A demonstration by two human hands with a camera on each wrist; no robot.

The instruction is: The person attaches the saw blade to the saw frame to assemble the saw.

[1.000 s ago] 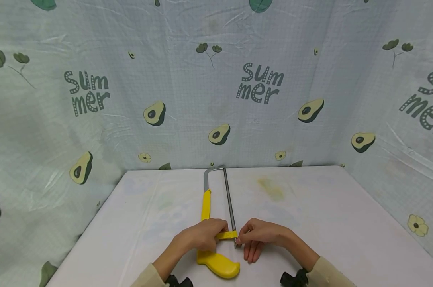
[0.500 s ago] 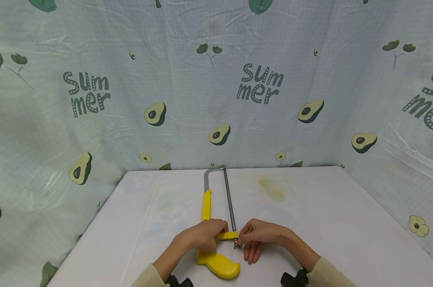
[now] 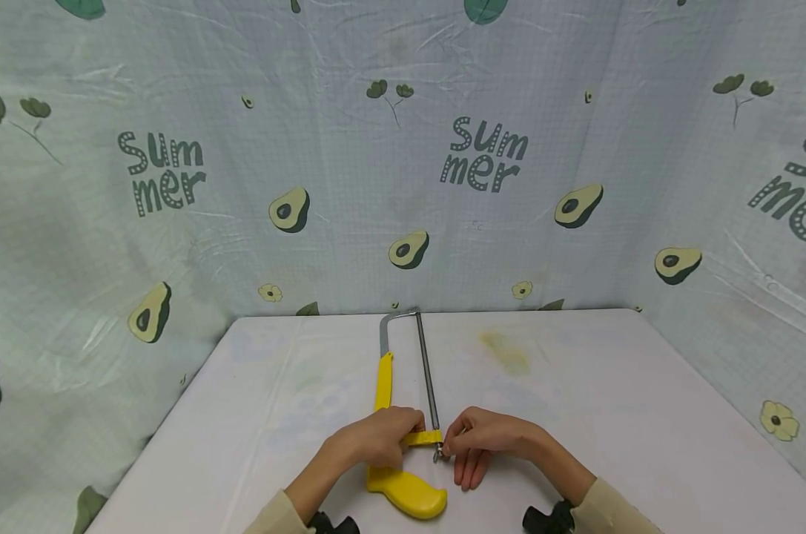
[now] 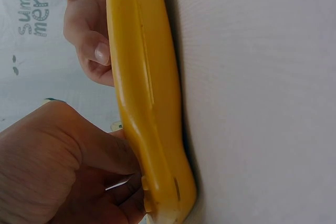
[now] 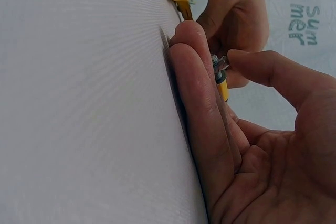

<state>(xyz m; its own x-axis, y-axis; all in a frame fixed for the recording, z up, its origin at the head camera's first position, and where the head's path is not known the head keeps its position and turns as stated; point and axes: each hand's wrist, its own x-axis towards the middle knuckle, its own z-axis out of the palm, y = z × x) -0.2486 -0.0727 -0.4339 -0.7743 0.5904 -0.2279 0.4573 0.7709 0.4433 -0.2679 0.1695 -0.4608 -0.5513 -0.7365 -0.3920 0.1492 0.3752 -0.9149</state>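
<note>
The handle (image 3: 409,493) of the saw, at its near end, looks like smooth yellow plastic, with soft glossy highlights and a moulded seam along it. At the far end, the bow (image 3: 384,337) is bare grey metal with a dull sheen; the straight bar (image 3: 426,371) to its right is darker metal. The small fitting (image 5: 219,62) at the bar's near end is shiny metal. The white tabletop (image 3: 576,386) is matt. Beyond it, the backdrop (image 3: 349,163) resembles thin plastic sheeting, wrinkled, finely gridded and faintly shiny. The beige sleeves (image 3: 609,508) are matt cloth.
</note>
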